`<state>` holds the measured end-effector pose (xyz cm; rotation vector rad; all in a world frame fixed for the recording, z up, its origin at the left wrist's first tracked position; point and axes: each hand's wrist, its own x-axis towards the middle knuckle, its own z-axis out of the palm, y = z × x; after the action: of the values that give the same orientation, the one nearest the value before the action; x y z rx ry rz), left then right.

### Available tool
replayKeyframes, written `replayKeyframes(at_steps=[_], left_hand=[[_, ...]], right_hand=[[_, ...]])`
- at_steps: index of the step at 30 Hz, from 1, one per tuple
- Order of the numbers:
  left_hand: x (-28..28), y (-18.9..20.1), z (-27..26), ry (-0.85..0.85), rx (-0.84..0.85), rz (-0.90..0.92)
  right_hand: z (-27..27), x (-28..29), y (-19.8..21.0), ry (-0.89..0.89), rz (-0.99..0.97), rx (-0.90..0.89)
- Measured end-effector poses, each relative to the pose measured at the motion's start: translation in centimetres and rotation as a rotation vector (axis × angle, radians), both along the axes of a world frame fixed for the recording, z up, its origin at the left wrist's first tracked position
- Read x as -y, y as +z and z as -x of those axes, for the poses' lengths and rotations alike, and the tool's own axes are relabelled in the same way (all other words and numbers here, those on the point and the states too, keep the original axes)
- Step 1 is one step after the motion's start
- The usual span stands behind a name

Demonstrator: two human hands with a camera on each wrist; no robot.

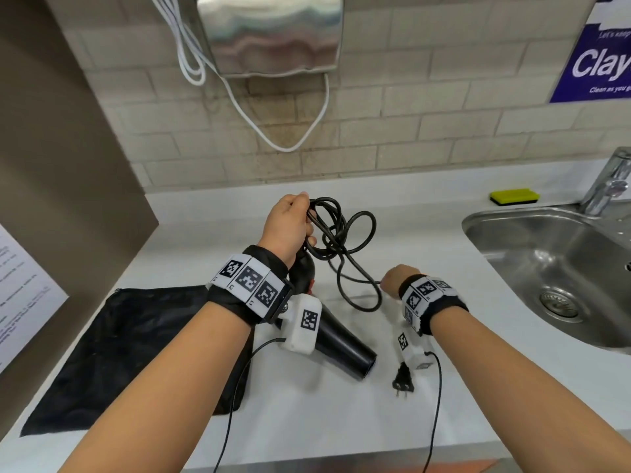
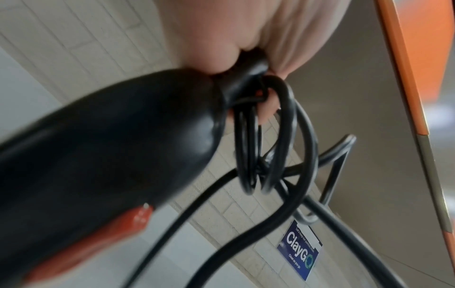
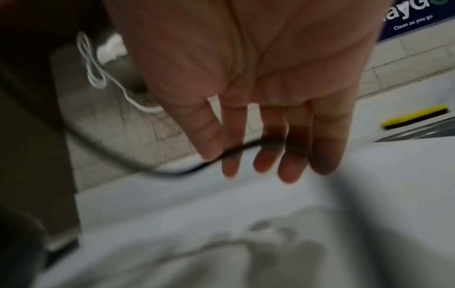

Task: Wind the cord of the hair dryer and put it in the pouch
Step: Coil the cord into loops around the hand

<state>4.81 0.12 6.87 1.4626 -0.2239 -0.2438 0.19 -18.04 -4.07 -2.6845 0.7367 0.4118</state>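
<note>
Hair dryer (image 1: 336,343): black, held above the worktop (image 1: 444,302) with its nozzle toward you; its grip end stays in your left hand so the loops gather there.

Left hand (image 1: 290,227): fingers curled round the handle end and several gathered loops of cord (image 1: 341,233), kept together so the coil holds.

Right hand (image 1: 396,279): fingers nearly straight, the loose run of cord lying across them near the thumb, seemingly to guide the next loop.

Plug (image 1: 403,378): hangs below your right wrist; that tail is not yet wound.

Pouch (image 1: 129,353): black mesh, flat on the worktop under your left forearm, near for loading.
</note>
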Motion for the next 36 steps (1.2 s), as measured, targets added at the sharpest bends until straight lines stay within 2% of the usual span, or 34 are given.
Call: replayKeyframes(at_steps=[1,3,5,7,9,12,16,24,32,36], left_hand=[[-0.1,0.0,-0.1,0.001,-0.002,0.001],[-0.1,0.1,-0.2,0.005,-0.007,0.015],[0.1,0.0,-0.1,0.009,-0.005,0.023],[0.5,0.0,0.1,0.003,0.004,0.018],[0.8,-0.1,0.3,-0.009,0.016,0.011],[1.0,0.0,0.5,-0.041,0.018,0.003],[0.7,0.2,0.4,-0.079,0.02,-0.016],[0.3,0.2,0.7,-0.099,0.052,-0.041],[0.5,0.2,0.4,-0.12,0.099,-0.105],[0.6,0.2,0.5,-0.114,0.129,-0.101]], right_hand=[[0.2,0.0,0.4,-0.05,-0.117,0.131],[1.0,-0.8,1.9,-0.091,-0.579,0.481],[2.0,-2.0,4.0,0.082,-1.003,0.653],[2.2,-2.8,5.6,0.227,-1.207,0.765],[2.2,-3.6,6.8,0.253,-1.172,0.884],[2.1,-4.3,7.7,0.276,-0.883,1.048],[1.4,-5.6,7.7,0.251,-0.728,1.147],[0.7,-6.5,9.3,0.195,-0.694,1.089],[-0.3,-6.3,10.2,0.104,-0.487,1.043],[0.2,-5.4,10.7,0.143,-0.622,0.964]])
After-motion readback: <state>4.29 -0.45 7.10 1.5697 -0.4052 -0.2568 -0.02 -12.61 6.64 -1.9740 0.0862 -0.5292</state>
